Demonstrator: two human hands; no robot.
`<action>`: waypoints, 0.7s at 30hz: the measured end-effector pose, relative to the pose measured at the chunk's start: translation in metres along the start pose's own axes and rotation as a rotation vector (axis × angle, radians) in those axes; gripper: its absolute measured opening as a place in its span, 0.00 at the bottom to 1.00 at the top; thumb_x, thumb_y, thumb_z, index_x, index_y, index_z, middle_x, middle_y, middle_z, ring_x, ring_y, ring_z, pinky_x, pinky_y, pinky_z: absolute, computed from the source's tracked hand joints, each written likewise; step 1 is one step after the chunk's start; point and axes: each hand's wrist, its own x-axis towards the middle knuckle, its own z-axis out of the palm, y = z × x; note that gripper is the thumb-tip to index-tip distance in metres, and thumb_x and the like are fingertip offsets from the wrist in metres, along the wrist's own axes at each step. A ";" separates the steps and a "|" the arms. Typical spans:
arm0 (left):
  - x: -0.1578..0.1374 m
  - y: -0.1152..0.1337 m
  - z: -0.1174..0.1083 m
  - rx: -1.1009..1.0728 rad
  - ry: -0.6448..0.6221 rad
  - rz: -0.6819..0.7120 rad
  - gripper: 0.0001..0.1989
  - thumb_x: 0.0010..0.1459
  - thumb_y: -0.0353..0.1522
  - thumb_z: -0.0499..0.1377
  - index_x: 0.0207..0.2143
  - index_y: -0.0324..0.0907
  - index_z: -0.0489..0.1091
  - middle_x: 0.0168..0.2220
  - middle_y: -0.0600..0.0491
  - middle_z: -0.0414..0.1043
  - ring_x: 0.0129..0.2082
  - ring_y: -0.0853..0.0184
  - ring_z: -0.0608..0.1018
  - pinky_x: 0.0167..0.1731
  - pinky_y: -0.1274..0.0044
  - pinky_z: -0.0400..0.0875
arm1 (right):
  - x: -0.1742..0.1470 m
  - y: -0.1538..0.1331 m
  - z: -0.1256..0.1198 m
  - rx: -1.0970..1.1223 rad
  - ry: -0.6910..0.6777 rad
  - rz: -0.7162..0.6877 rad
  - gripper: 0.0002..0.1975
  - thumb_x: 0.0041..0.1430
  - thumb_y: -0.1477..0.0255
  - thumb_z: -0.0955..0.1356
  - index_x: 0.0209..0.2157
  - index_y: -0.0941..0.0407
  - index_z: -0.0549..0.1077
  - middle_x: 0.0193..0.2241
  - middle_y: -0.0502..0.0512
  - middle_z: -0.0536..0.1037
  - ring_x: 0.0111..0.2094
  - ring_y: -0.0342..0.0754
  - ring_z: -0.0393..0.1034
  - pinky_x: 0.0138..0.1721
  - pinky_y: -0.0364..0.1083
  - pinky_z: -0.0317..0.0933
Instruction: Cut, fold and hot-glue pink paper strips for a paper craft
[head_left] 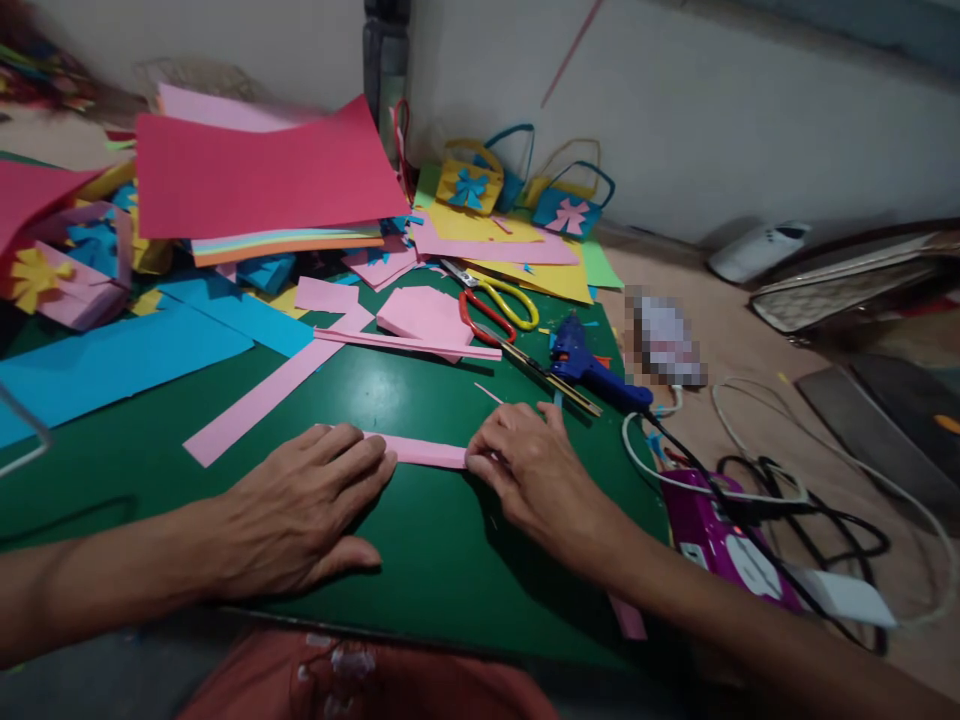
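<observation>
At the far left, a small pink paper basket (79, 270) with a yellow flower sits among scraps, and a blue sheet (112, 365) lies flat on the green mat (420, 540). Behind them a stack of coloured paper (262, 190), topped by a large red sheet, rests at a slant. A long pink strip (259, 400) runs diagonally across the mat.

The left hand (300, 510) lies palm down on the mat, fingers spread and flat, their tips pressing the left end of a short pink paper strip (424, 452). That strip lies level on the mat between the two hands. The right hand (536, 470) has its fingers curled down onto the strip's right end, pressing it against the mat; neither hand grips anything.

Beyond the hands lie a folded pink piece (424, 315), scissors (495, 305) with red and yellow handles, and a blue glue gun (592, 370) near the mat's right edge. Small paper baskets (517, 190) with bows stand against the wall. To the right, on the floor, sits a purple power strip (720, 535) with tangled cables (787, 490).
</observation>
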 end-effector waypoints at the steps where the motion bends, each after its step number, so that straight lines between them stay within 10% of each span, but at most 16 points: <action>1: 0.000 0.000 0.000 -0.002 0.002 0.002 0.31 0.63 0.48 0.42 0.53 0.29 0.58 0.48 0.39 0.64 0.42 0.52 0.66 0.37 0.64 0.62 | 0.001 -0.001 0.001 -0.014 -0.008 0.000 0.08 0.60 0.74 0.64 0.27 0.56 0.71 0.30 0.52 0.70 0.36 0.48 0.61 0.43 0.52 0.46; 14: -0.003 -0.002 0.001 -0.026 -0.003 0.007 0.32 0.63 0.49 0.41 0.52 0.29 0.59 0.49 0.41 0.64 0.45 0.53 0.65 0.43 0.64 0.59 | 0.000 0.000 0.016 -0.145 0.056 -0.016 0.09 0.59 0.75 0.63 0.25 0.57 0.70 0.30 0.53 0.69 0.36 0.49 0.61 0.43 0.53 0.47; 21: 0.001 -0.001 -0.002 -0.026 -0.047 -0.024 0.37 0.60 0.54 0.38 0.55 0.31 0.58 0.50 0.42 0.64 0.44 0.55 0.66 0.43 0.64 0.59 | -0.004 0.003 0.018 -0.208 0.176 -0.141 0.12 0.62 0.77 0.60 0.41 0.52 0.72 0.31 0.53 0.69 0.36 0.49 0.60 0.47 0.60 0.45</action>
